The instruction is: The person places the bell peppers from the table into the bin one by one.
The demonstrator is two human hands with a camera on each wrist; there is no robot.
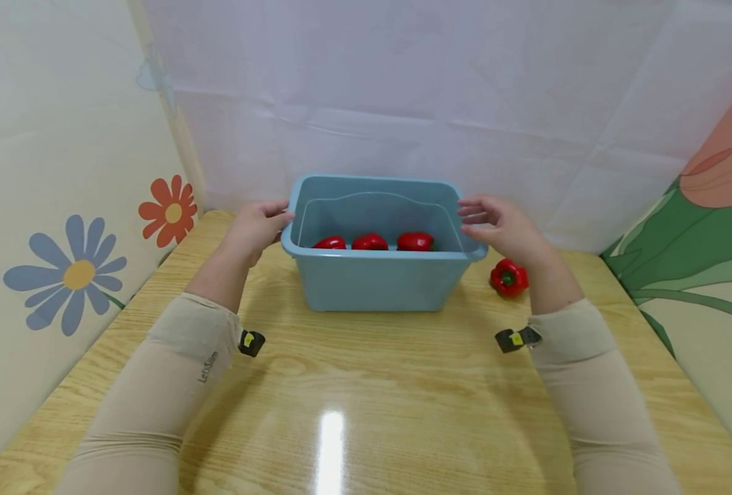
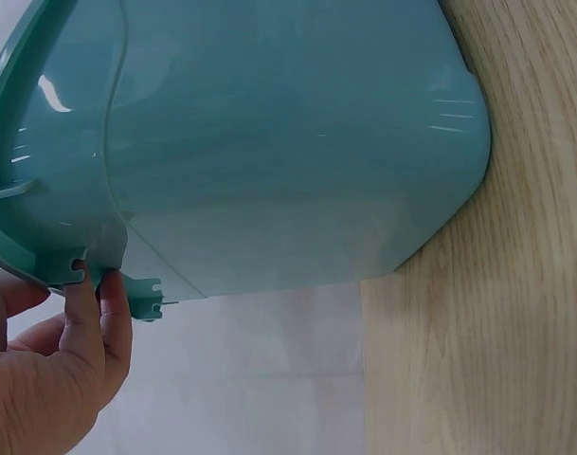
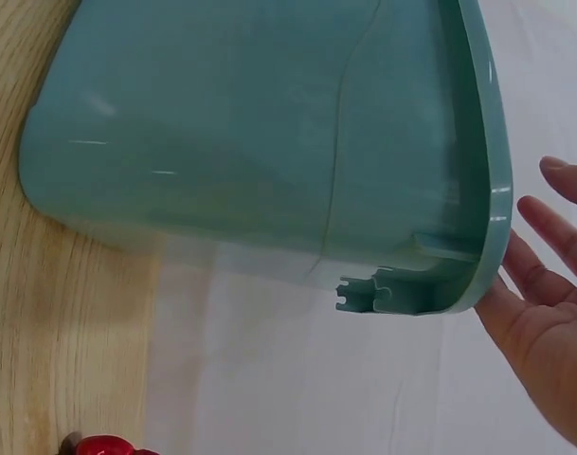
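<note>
A blue-green plastic bin (image 1: 378,283) stands on the wooden table with three red bell peppers (image 1: 370,241) inside, partly hidden by its front wall. My left hand (image 1: 260,227) grips the bin's left rim; the left wrist view has the fingers (image 2: 82,322) hooked under the lip by a notched bracket. At the opposite end, my right hand (image 1: 502,223) is held by the right rim with its fingers spread. From the right wrist view, the fingers (image 3: 553,237) stand off the rim, and whether the hand's lower edge touches the bin I cannot tell.
Another red bell pepper (image 1: 509,278) lies on the table to the right of the bin, below my right hand. White cloth (image 1: 366,82) hangs behind the table (image 1: 390,392), and flower-printed cloth (image 1: 50,172) covers both sides.
</note>
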